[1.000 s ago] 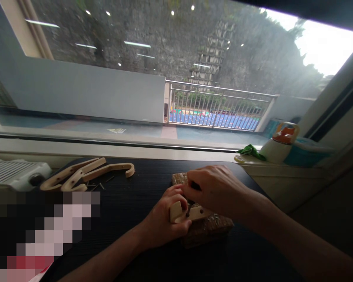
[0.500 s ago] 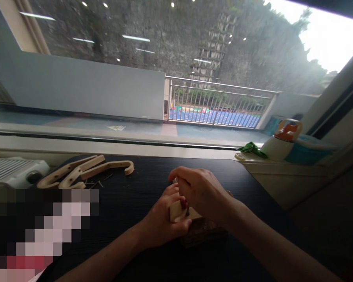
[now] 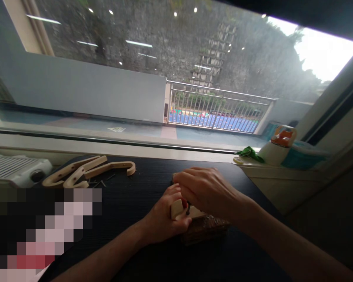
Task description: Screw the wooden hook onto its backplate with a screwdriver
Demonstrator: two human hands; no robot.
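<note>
My left hand (image 3: 161, 213) is wrapped around the curved end of a pale wooden hook (image 3: 177, 210), pressing it on a rough brown block (image 3: 207, 230). The hook's flat arm lies along the top of the block. Over it, my right hand (image 3: 204, 190) is bent downward with its fingers curled together. A thin dark metal shaft (image 3: 188, 208) stands upright on the hook, just below the right fingers. Its upper end is hidden by that hand, so whether it is a screw or a tool cannot be told. A small red spot shows beside it.
Several wooden hooks (image 3: 85, 169) lie at the left back of the dark table (image 3: 153, 172), with loose screws (image 3: 102, 183) beside them. A white slatted appliance (image 3: 17, 168) is at far left. On the window ledge stand a white jug (image 3: 275, 149), a green cloth (image 3: 249, 153) and a teal container (image 3: 304, 154).
My right hand has turned over the shaft, its wrist swinging rightward and uncovering more of the block. My left hand keeps its grip on the hook. The camera view has tilted slightly.
</note>
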